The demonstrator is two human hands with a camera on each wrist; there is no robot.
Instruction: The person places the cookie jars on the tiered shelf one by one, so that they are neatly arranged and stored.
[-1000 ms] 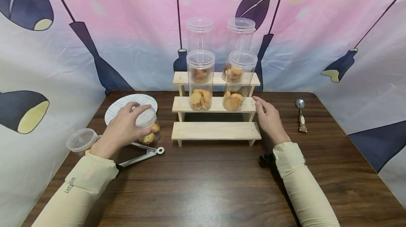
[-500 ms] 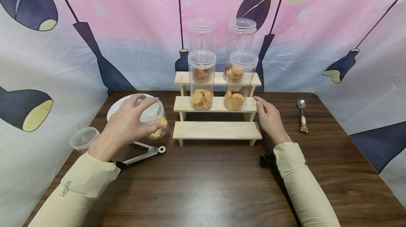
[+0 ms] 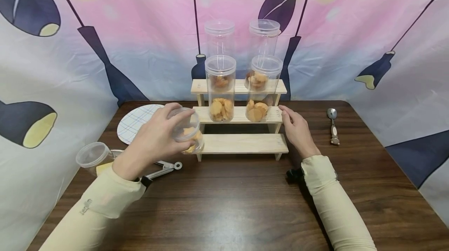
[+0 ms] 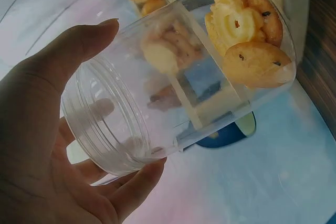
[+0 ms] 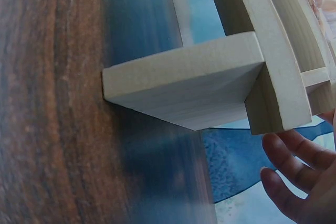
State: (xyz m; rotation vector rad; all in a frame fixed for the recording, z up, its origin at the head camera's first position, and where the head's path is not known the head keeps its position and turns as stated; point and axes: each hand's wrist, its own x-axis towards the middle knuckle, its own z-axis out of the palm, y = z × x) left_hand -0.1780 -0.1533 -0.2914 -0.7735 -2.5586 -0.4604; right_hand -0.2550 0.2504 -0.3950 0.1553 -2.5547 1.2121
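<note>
My left hand (image 3: 156, 136) grips a clear plastic jar (image 3: 195, 128) around its screw lid, thumb on one side and fingers on the other. In the left wrist view, several biscuits (image 4: 247, 35), some with dark specks, lie at the bottom of the jar. It is held up at the left end of a three-step wooden rack (image 3: 243, 144), overlapping the lowest board in the head view. At the rack's right end, my right hand (image 3: 298, 132) touches the end of the middle board with loosely bent fingers (image 5: 283, 158).
Two jars of biscuits (image 3: 221, 108) stand on the middle step and two more behind on the top. At left are a checked plate (image 3: 135, 124), another lidded jar (image 3: 94, 157) and metal tongs (image 3: 165, 170). A spoon (image 3: 333, 126) lies at right.
My left hand has carried the jar rightward from beside the plate to the rack's left end, uncovering more of the plate. My right hand stays at the rack.
</note>
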